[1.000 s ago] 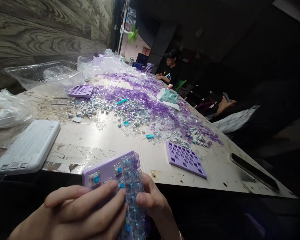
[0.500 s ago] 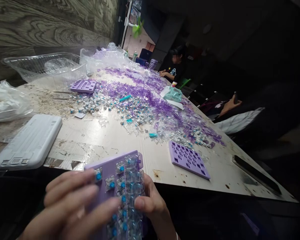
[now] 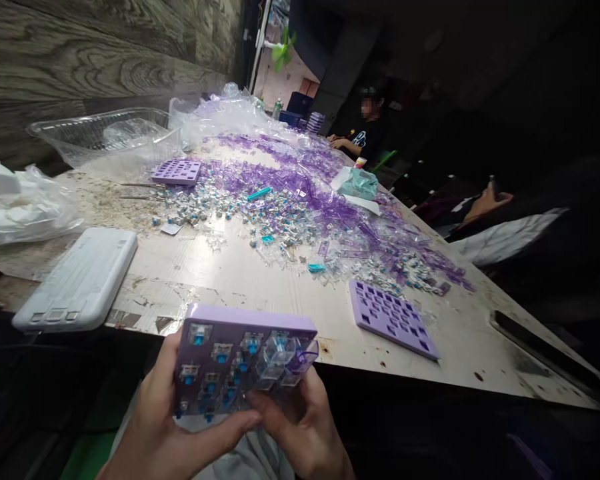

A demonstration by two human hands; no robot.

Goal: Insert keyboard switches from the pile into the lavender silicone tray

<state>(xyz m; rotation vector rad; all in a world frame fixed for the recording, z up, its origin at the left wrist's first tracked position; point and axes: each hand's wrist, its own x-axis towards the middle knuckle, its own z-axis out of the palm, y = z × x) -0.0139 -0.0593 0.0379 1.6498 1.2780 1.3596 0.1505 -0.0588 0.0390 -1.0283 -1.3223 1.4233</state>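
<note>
A purple keypad case (image 3: 253,320) fitted with several blue-stemmed key switches (image 3: 221,357) is held tilted just off the table's front edge. My left hand (image 3: 175,413) grips its left side, the thumb reaching across the lower face. On the right side, my right hand (image 3: 305,420) is closed around the case, its thumb pressing near the clear keycaps (image 3: 275,360). One purple see-through keycap (image 3: 303,360) sits by the upper right corner. The fingers behind the case are hidden.
A bare purple plate (image 3: 395,320) lies to the right, another purple plate (image 3: 177,172) farther back. Loose switches (image 3: 285,217) and purple keycaps (image 3: 300,183) cover the table's middle. A white power bank (image 3: 77,280) is at left, a dark phone (image 3: 545,350) at right. A person (image 3: 363,133) sits beyond.
My left hand has moved from over the switches to grip the case's left side. The case has turned and tipped, its top edge now facing me more. The camera view has shifted slightly.
</note>
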